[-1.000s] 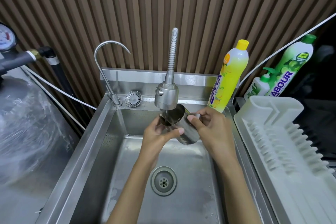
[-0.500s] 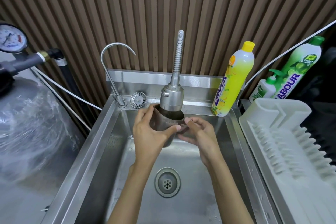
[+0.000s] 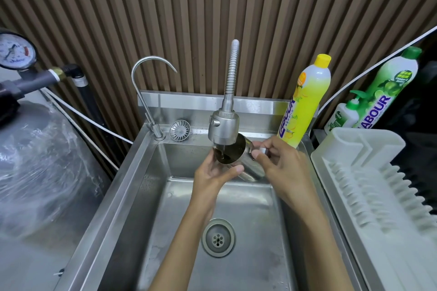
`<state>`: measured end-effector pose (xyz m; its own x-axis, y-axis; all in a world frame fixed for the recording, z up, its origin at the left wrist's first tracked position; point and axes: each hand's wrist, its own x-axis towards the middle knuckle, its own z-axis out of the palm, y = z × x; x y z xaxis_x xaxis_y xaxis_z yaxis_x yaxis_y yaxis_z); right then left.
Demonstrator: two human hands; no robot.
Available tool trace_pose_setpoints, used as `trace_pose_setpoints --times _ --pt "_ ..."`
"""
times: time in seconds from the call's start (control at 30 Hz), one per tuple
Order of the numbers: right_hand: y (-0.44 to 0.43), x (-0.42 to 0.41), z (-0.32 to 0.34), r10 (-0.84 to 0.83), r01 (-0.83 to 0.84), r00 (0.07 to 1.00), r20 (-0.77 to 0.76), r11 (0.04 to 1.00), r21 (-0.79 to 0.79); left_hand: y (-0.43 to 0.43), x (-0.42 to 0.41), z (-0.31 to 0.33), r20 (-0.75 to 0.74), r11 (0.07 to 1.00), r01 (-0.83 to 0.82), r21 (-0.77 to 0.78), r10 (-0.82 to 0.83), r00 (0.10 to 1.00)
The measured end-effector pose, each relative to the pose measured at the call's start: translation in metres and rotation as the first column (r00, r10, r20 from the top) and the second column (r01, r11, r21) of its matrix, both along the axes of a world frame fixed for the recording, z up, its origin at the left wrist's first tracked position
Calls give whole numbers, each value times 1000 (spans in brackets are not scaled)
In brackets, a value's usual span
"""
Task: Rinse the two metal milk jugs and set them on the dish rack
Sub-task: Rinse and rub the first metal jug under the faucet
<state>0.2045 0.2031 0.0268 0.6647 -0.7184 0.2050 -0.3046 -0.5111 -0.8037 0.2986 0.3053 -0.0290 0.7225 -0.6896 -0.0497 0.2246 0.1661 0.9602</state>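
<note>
Jug handle seemingly under right hand

Milk jug under the tap, both hands on it!
The left hand cups the jug's near side and the right hand pinches the handle. The jug is tilted, its open mouth right under the spray head, and a thin stream of water falls in. It's all above the steel sink, with the white dish rack just right of the basin and a yellow soap bottle behind.
</note>
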Motion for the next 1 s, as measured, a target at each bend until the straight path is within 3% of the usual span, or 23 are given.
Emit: trace_pose_setpoints --times 0.17,0.3,0.37,0.5,0.6,0.73,0.87,0.93,1.0 --pt "-7 10 -24 67 -160 970 235 901 403 -2 9 4 181 986 -159 -44 164 970" --pt "6 26 -45 -14 -229 936 353 736 637 6 14 13 491 960 -279 -2 244 836" --pt "12 31 -49 -24 -282 918 396 664 692 13 14 19 595 950 -313 11 245 766" --pt "14 31 -43 5 -263 931 364 699 665 22 14 24 658 886 -447 124 263 705" --pt "14 26 -33 -10 -163 961 275 785 598 23 10 29 634 817 -499 290 227 739" --pt "4 18 -22 -47 36 999 21 932 361 23 5 25 401 878 -331 345 181 898" --pt "5 9 -5 -99 107 992 -74 988 111 15 1 14 42 978 -63 198 56 998" --pt "7 6 1 -108 108 992 -70 994 -1 8 -1 11 5 991 -41 127 40 999" --pt "6 5 1 -74 72 997 25 995 69 1 -2 10 23 995 -85 45 84 996"
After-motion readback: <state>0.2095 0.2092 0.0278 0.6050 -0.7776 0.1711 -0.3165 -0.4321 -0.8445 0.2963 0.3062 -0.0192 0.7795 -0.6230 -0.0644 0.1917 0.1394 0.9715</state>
